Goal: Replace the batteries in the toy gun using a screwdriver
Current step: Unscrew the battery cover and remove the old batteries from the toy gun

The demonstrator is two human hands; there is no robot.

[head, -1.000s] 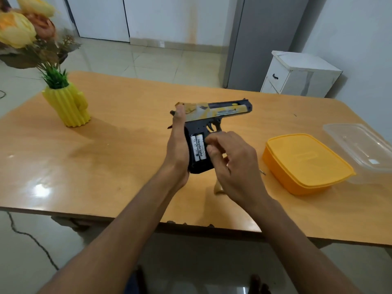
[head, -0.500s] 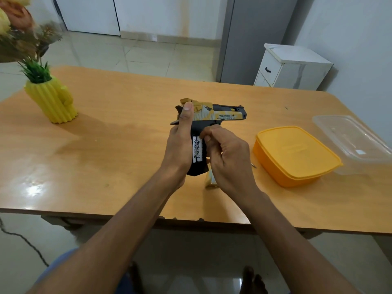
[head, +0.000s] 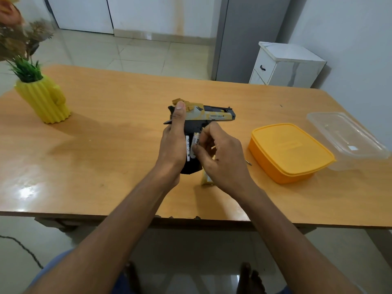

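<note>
Now yellow-black toy gun (head: pixel 209 114), batt. bay open

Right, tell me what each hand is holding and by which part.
The left hand grips the toy gun around its handle, thumb up by the slide. The right hand pinches one battery at its side, at the open handle.

We see a toy gun (head: pixel 209 115) in black with yellow-and-grey camouflage, white batteries (head: pixel 194 146) with black lettering, an orange box (head: pixel 288 153), a yellow ribbed vase (head: pixel 45 100), perhaps cactus-shaped.
</note>
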